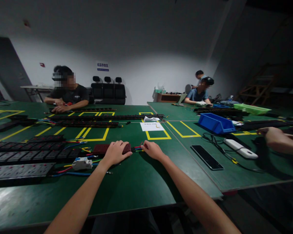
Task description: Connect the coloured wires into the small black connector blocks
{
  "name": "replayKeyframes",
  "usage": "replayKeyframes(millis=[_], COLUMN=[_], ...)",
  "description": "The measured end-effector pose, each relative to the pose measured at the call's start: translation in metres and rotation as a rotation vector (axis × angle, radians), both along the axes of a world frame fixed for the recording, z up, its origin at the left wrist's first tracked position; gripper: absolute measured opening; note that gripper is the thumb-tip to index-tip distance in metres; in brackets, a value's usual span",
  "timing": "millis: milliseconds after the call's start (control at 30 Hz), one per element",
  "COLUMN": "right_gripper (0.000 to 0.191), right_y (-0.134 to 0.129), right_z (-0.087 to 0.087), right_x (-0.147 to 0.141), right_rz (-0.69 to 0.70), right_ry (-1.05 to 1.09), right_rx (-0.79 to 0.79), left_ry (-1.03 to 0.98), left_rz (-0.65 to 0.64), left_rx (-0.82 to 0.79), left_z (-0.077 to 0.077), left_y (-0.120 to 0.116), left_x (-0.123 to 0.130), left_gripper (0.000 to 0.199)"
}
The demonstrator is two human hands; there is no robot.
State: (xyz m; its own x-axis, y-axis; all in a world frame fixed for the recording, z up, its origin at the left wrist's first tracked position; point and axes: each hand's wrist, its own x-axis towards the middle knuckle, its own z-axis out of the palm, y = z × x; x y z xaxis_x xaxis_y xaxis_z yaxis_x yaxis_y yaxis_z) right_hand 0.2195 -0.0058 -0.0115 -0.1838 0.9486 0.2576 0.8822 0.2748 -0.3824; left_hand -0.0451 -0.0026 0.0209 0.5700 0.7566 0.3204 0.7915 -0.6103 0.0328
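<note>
My left hand [116, 152] rests over a dark red socket module [100, 149], with fingers across its top and thumb along the near side. Short coloured wires [136, 149] come out of the module's right end. My right hand [152, 149] pinches these wires near their tips, thumb and forefinger together. Left of my left hand lie several black power strips [21, 172] in rows, their wires pointing toward me. A grey-white breaker [82, 163] with red, blue and yellow-green wires sits just below the module.
A black phone [206, 157], a white device [240, 148] with a black cable and a blue bin [216, 123] are on the right. Another person's hand [274, 140] reaches in at far right. Two co-workers sit across the green table [141, 191]; a third person is behind. A paper sheet [151, 126] lies ahead.
</note>
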Motion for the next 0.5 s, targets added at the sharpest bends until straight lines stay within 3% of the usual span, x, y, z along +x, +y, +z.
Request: replayKeyframes(millis=[500], right_gripper=[0.025], right_y=[-0.0017], right_z=[0.0021], right_x=[-0.0010], right_rz=[-0.006], right_ry=[-0.016], right_rx=[-0.007], left_ry=[-0.004], left_rz=[-0.002], left_rx=[-0.014], left_z=[0.0000], left_y=[0.0015], left_x=[-0.0002], left_gripper=[0.065])
